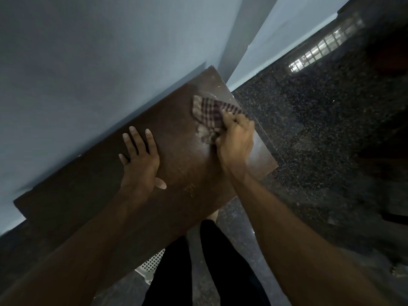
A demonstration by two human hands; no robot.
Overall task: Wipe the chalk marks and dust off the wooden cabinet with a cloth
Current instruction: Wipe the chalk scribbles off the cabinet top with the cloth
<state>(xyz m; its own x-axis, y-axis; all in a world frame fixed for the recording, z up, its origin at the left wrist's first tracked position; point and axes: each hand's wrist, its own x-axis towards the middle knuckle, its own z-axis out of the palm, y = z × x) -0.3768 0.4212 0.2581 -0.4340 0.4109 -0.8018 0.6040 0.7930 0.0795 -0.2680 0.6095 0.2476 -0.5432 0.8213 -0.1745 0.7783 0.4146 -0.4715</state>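
Up by the far right corner of the dark brown wooden cabinet top (88,195), that's where I'm at with the wiping. My right hand (236,138) has its fingers curled round one end of a bunched brown-and-cream checked cloth (208,111). The rest of the cloth lies fanned out on the wood, pointing toward that corner. My left hand (139,160) is flat on the middle of the top with the fingers straight and spread, holding nothing, and I'd say it's just bracing me.

So I'd call this mid-wipe, nowhere near done. A pale chalky smear (204,92) sits just past the cloth toward the back edge. There's a whitish dusty patch (204,133) right beside my right knuckles. A few faint scratchy marks (189,188) show near the front edge, between my two wrists.

Next move, I reckon: press down and drag the cloth across that far smear, then work back to the front-edge marks. The cloth probably needs refolding to a cleaner face too.

Count: one cabinet, one cloth, two hands, three marked patches I can make out. There's also one white lattice plastic basket (152,263) poking out below the front edge, on the dark speckled stone floor (309,129).
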